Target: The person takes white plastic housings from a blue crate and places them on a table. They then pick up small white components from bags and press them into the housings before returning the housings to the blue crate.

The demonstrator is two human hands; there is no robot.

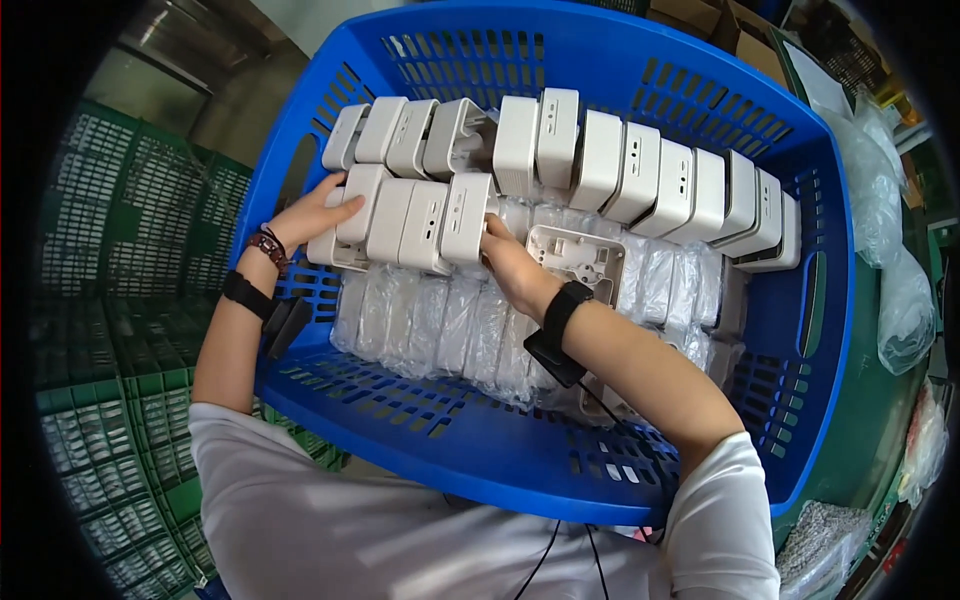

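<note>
Housings [425,225] look like stiff, light, slick plastic; I judge outer ends best hold. Left grip [318,215] and right grip [513,265] clasp several between them.

Housings [597,155] stand in rows inside the basket [595,60] (bagged pieces [455,325] before them).

Over on my left, green crates [158,205] stand, with a patch of floor [245,110] beyond. Out to my right runs a green surface [850,410], crumpled clear plastic [905,315] along it, a bulging bag [825,545] nearer me. And up there, far right, brown cardboard [760,55]!
</note>
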